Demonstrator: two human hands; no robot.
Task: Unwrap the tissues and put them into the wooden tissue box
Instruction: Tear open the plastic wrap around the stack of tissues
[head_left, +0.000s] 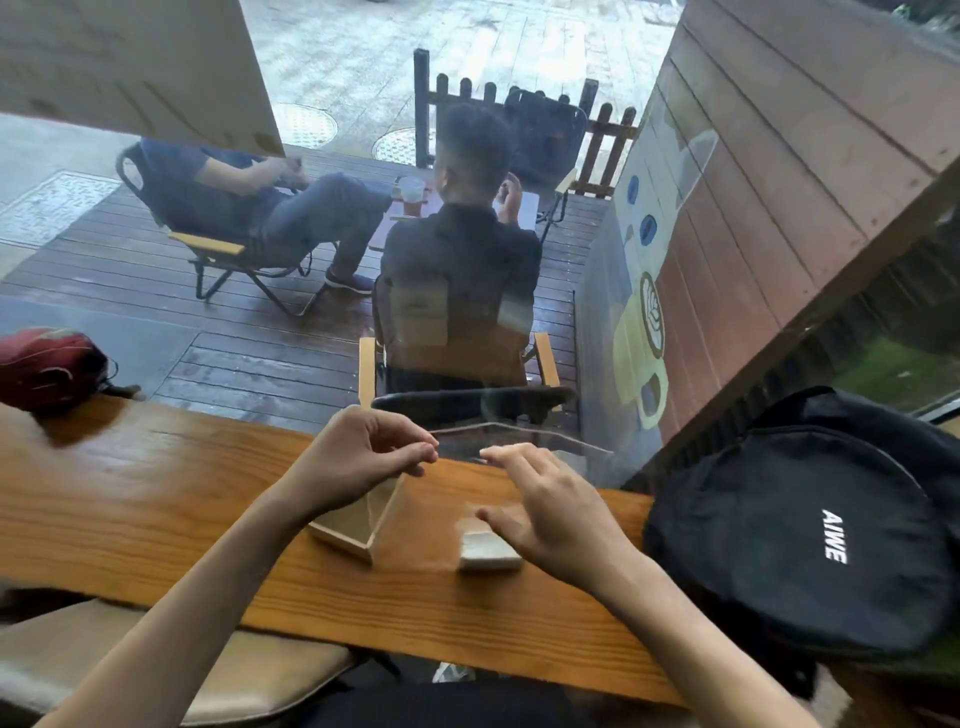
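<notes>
Both hands hung above a long wooden table (130, 499) that ran along a window. The left hand (358, 457) was curled, thumb and forefinger pinched together at one end of a thin, nearly clear strip of wrapping film (519, 434) that stretched rightward in the air across the window's lower edge. The right hand (550, 504) was spread, fingers loosely extended and gripping nothing; its fingertips lay close to the film, though whether they touched it could not be told.

The wooden tissue box (358, 530), pale and open, stood on the table just under the left wrist, with one side panel raised at a slant. Well apart from it to the right, a small pale pack of tissues (488, 551) lay flat on the table, partly covered by the right palm; whether it was still wrapped could not be told.

At the table's right end sat a black backpack (800, 540) bearing the white lettering "AIWE", the only writing that could be read. At the far left end rested a red bag (47, 369). A tan cushioned seat (171, 665) showed below the table's near edge.

Beyond the glass, two people sat in folding chairs on a wet plank deck beside a small table with a plastic cup (411, 189), and painted coffee cups decorated the wall panel on the right
</notes>
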